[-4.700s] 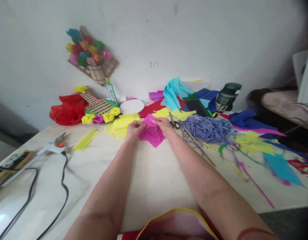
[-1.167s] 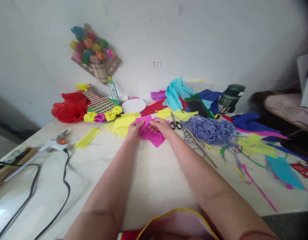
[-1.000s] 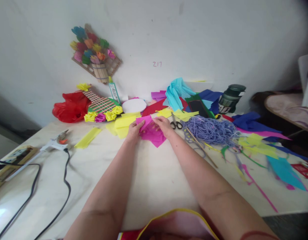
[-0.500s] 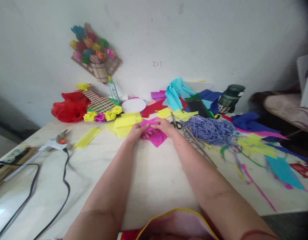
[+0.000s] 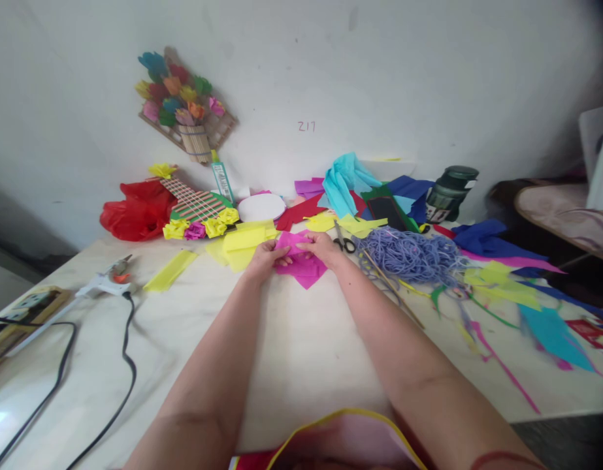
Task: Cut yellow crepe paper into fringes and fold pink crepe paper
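A piece of magenta crepe paper (image 5: 307, 273) is held between my two hands above the pale table. My left hand (image 5: 266, 258) pinches its left side, thumb on top. On the right side my right hand (image 5: 319, 248) grips it the same way, the thumb pointing inward. One corner of the paper hangs down toward me. Folded yellow paper (image 5: 243, 245) lies just left of my left hand. Black-handled scissors (image 5: 345, 244) rest right beside my right wrist. The fingers under the paper are mostly hidden.
A tangle of purple cord (image 5: 413, 253) and paper scraps (image 5: 502, 284) spread along the right. At left lie a glue gun (image 5: 105, 283), its black cable and a power strip (image 5: 29, 313). Behind stand a flower-trimmed stick craft (image 5: 196, 202), a white disc (image 5: 262, 207) and a dark green jar (image 5: 451, 194).
My left hand's fingers have shifted slightly on the magenta paper, with fewer fingertips showing beneath it. Both hands keep their hold in nearly the same place.
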The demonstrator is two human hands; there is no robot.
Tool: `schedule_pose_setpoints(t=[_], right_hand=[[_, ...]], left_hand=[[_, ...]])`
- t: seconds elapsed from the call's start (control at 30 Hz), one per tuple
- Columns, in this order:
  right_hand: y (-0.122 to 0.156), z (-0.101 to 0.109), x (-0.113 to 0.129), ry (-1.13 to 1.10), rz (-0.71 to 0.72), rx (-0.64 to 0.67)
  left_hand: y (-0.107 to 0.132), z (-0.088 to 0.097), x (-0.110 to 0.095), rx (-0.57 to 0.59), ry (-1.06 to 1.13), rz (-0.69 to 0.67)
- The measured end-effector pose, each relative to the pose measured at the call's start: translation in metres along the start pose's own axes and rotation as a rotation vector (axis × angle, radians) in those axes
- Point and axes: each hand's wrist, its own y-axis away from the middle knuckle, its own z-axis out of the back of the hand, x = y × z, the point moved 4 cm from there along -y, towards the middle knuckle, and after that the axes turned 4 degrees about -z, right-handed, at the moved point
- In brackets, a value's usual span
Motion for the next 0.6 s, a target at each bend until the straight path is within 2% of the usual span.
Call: schedule_pose_setpoints(t=[0.23,0.33,0.47,0.6], right_hand=[[0.0056,-0.0022,0.0048,0.018,-0.003,0.048],[0.0053,-0.0012,0.0042,-0.005,0.003,0.001],[0.0023,0.0022,0.0006,-0.111,-0.007,-0.092],[0.0000,0.0045,-0.0009,-0.166,0.008,-0.150]], left_hand=[[0.0033,-0.0046,-0.0018,0.025,-0.106,0.007],[0.0024,-0.0051,-0.0022,0.007,-0.066,0.013],[-0.0007,-0.0018,-0.0028,-0.076,0.128,0.008],[-0.0006,-0.0016,-0.0044,-0.094,0.148,0.017]])
